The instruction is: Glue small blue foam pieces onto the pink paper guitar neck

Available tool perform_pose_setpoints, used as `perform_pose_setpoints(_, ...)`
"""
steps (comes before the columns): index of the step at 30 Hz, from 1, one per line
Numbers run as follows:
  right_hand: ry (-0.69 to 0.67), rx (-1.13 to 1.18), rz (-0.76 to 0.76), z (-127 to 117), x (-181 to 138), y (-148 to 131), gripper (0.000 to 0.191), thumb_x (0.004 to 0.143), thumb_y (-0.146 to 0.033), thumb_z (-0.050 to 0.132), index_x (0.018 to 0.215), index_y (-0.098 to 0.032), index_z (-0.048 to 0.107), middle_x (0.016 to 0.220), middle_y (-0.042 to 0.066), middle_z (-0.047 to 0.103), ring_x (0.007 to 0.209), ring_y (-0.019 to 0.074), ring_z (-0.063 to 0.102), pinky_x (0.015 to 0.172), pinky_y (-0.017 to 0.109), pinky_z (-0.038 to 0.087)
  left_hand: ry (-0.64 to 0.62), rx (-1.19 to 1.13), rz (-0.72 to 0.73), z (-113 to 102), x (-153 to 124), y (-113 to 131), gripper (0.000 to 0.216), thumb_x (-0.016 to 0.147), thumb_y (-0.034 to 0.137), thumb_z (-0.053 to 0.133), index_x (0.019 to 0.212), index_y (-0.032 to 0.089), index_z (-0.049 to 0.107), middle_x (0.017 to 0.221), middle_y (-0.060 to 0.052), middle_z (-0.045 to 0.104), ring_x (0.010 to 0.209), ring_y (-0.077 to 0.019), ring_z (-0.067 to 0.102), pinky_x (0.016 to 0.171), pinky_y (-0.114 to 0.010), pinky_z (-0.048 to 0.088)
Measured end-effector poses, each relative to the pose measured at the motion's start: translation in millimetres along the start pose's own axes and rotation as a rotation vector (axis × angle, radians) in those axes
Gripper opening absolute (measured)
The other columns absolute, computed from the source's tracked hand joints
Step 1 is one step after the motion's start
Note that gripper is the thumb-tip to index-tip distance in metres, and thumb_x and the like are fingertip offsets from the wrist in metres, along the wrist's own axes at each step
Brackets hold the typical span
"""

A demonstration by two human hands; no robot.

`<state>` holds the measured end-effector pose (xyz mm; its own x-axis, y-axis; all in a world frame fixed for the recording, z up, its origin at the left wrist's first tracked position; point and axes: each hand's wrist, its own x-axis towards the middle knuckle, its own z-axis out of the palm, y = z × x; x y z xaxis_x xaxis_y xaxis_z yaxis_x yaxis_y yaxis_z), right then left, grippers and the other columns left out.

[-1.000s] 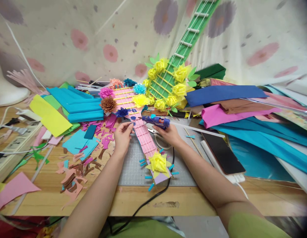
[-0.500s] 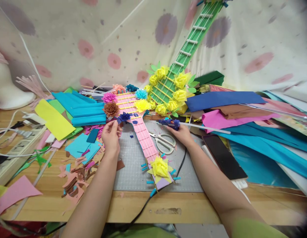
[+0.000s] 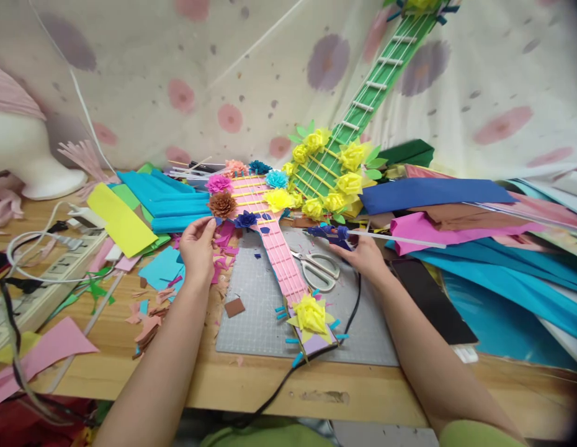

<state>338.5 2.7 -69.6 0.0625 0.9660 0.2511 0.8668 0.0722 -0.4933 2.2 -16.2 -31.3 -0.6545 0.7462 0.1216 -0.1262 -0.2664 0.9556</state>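
A pink paper guitar (image 3: 283, 263) lies on a grey cutting mat (image 3: 255, 316), with paper flowers round its body and a yellow flower (image 3: 310, 313) at the near end. My left hand (image 3: 196, 249) is at the guitar's left edge, just below a brown paper flower (image 3: 222, 203). Its fingertips are pinched together over pink scraps, and what they hold is too small to make out. My right hand (image 3: 364, 257) is closed on the handle of a blue glue gun (image 3: 329, 231) to the right of the guitar's neck. A white glue stick pokes out of the gun to the right.
White-handled scissors (image 3: 317, 271) lie on the mat beside the neck. A green paper guitar (image 3: 337, 162) leans on the flowered curtain. Coloured paper sheets (image 3: 432, 194) pile up at right, a dark phone (image 3: 430, 301) below them. A power strip (image 3: 40, 282), cables and paper scraps fill the left.
My left hand moved left off the pink neck to the guitar's left edge. My right hand carried the glue gun to the right, off the neck. The camera tilted up a little.
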Motion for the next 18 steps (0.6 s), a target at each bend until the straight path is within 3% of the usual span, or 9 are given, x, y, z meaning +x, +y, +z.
perform_pose_setpoints(2,-0.036,-0.119,0.02,-8.2,-3.4,4.5,0.049,0.063,-0.066,0.059,0.078,-0.02,0.05,0.08,0.007,0.059,0.078,0.0223,0.056,0.067,0.03,0.041,-0.006,0.021,-0.004,-1.9,0.4,-0.8,0.021,0.06,0.026,0.069,0.074,0.015,0.06,0.062,0.004,0.057,0.049,-0.0054,0.048,0.05,-0.02,0.039)
perform_pose_setpoints(5,-0.259,-0.261,0.053,-24.6,-12.5,1.0,0.041,0.063,-0.06,0.062,0.069,-0.022,0.046,0.069,0.003,0.057,0.065,0.0185,0.054,0.056,0.027,0.035,-0.074,0.099,0.046,-3.8,1.0,-4.8,0.02,0.063,0.03,0.067,0.074,0.016,0.058,0.064,0.003,0.057,0.053,-0.0066,0.05,0.054,-0.021,0.041)
perform_pose_setpoints(8,-0.473,-0.285,0.04,-39.9,-20.7,-20.0,0.035,0.069,-0.055,0.059,0.064,-0.022,0.046,0.06,0.0,0.056,0.055,0.0155,0.05,0.05,0.026,0.029,-0.298,0.274,0.145,-2.4,-0.8,-3.9,0.025,0.066,0.032,0.067,0.083,0.017,0.057,0.071,0.001,0.06,0.061,-0.0087,0.055,0.059,-0.022,0.042)
perform_pose_setpoints(12,-0.462,0.009,-0.134,-39.9,-16.4,-65.5,0.024,0.074,-0.044,0.057,0.075,-0.022,0.049,0.07,-0.001,0.06,0.064,0.0139,0.054,0.056,0.024,0.036,-0.679,0.657,0.205,5.8,-4.3,11.4,0.052,0.066,0.03,0.068,0.112,0.021,0.046,0.073,0.003,0.065,0.061,-0.0119,0.058,0.06,-0.024,0.042)
perform_pose_setpoints(18,-0.526,0.572,-0.319,-0.4,6.8,-131.6,0.024,0.072,-0.024,0.061,0.092,-0.02,0.047,0.087,0.002,0.063,0.077,0.0124,0.061,0.069,0.026,0.046,-0.918,1.096,0.388,20.1,-1.7,30.9,0.071,0.069,0.028,0.069,0.128,0.022,0.031,0.08,0.001,0.071,0.074,-0.0179,0.066,0.061,-0.025,0.042)
